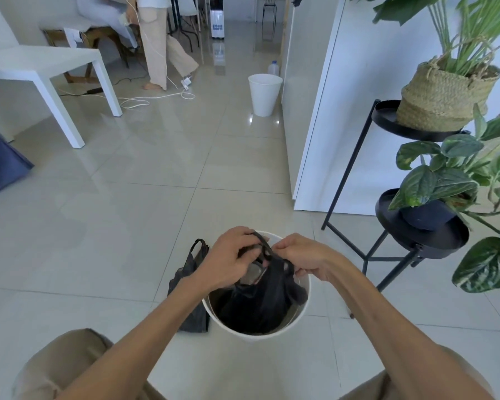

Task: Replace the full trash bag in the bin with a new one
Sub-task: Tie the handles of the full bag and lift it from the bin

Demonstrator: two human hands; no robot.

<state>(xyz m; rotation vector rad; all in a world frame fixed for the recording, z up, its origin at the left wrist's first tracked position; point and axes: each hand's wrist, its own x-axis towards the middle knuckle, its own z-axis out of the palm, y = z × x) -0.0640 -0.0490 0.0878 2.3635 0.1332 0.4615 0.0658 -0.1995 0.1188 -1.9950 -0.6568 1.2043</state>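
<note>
Both hands, left hand (pixel 228 255) and right hand (pixel 303 259), fingers pinching the black bag (pixel 260 295) over the bin (pixel 272 334).

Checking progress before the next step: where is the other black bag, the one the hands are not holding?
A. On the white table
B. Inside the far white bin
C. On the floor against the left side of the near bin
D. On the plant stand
C: the second black bag sits on the tiles against the near white bin, while both hands hold the black bag inside that bin.
</note>
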